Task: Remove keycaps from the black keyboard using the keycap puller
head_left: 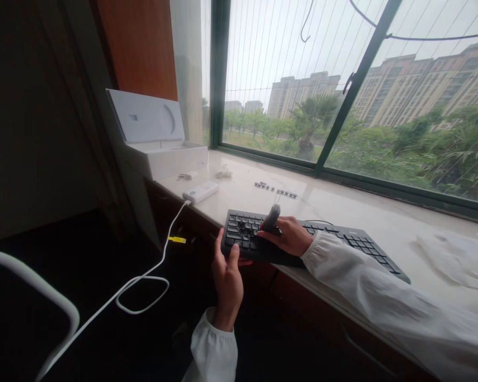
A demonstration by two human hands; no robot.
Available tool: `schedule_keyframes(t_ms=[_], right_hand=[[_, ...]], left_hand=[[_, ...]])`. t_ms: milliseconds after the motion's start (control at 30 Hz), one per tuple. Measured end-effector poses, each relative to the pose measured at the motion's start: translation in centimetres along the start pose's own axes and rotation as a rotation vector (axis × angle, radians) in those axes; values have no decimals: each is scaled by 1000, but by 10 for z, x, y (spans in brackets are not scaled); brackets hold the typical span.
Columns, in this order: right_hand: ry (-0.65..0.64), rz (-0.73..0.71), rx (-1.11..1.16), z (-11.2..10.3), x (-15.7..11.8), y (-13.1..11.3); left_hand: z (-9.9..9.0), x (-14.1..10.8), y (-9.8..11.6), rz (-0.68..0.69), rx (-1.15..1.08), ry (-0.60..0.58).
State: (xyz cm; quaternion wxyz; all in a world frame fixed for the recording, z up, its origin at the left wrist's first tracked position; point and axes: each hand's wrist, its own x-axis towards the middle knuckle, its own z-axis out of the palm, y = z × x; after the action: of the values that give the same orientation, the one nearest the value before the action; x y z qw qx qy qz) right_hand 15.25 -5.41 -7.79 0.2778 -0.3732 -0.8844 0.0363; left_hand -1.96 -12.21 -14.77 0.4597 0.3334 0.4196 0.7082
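Note:
A black keyboard [358,240] lies at the front edge of the pale stone sill, its left end jutting out past the edge. My left hand [228,276] grips that left end, thumb on top and fingers at the side and underneath. Closed round a black keycap puller [271,218] with thin wire loops at its upper end, my right hand [289,235] is over the left part of the keys. Several key positions there show bare, without caps. Behind the keyboard, several small dark keycaps [275,189] stand in a row. The puller's lower end is partly hidden by my fingers.
A white open box [171,159] stands at the back left. Near it lie a white power bank [201,192] with a white cable [163,254] hanging off the edge, and small loose items. Crumpled clear plastic [454,260] is at the right. A window [318,167] borders the sill.

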Motion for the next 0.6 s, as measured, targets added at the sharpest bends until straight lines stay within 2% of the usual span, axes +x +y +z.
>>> schedule_keyframes(t_ms=[600], right_hand=[[2,2,13,0,-2,-2]], left_hand=[[-1,0,0,6,27,11]])
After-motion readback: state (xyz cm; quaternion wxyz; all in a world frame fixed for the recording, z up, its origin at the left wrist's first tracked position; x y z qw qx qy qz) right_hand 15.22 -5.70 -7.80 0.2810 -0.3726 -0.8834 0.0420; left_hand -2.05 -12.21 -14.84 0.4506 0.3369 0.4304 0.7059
